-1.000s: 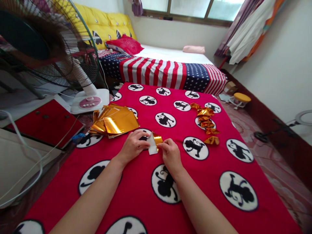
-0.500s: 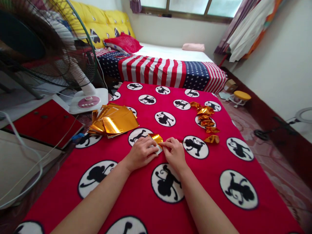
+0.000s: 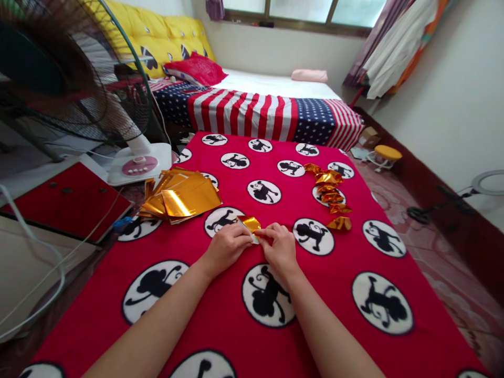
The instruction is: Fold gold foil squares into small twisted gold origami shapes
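At the left of the red surface, a draught from the fan could scatter the loose gold sheets. Mid-surface, the left hand pinches the small gold piece; slipping could skew its fold. The right hand grips its other edge; overpulling might tear it. Further right, tugged cloth could shift the folded pieces.

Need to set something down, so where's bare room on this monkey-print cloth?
Free: between gold paper stack and folded gold pieces; right of the right forearm. Crowded: around the left hand, right hand and gold sheet.
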Action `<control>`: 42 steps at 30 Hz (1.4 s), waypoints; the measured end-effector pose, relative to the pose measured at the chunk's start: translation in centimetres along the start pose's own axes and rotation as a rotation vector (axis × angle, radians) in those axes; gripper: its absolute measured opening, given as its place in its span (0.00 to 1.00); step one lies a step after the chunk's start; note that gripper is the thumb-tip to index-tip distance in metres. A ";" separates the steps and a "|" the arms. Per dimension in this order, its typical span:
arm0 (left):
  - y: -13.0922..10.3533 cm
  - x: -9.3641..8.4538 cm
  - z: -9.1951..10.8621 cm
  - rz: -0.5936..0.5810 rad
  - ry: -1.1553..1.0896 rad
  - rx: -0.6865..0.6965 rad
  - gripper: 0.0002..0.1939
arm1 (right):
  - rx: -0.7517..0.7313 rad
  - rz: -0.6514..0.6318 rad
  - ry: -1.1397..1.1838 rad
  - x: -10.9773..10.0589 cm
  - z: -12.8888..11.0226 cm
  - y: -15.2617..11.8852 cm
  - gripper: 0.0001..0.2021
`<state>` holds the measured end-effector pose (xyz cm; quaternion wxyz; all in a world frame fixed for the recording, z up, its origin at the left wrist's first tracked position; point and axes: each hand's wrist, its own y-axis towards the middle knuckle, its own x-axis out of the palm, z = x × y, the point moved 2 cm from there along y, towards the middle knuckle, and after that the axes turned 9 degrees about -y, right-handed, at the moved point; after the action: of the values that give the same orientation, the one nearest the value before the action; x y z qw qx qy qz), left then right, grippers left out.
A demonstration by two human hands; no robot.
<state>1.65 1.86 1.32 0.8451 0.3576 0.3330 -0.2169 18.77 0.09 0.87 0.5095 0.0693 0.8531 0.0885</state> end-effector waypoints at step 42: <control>0.6 1.4 0.8 0.183 -0.005 -0.430 0.04 | 0.004 -0.013 0.001 -0.1 -0.2 -0.6 0.09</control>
<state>3.34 1.48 1.01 0.9189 0.1973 0.3355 -0.0643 18.61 -0.50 0.92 0.5096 0.0647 0.8539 0.0834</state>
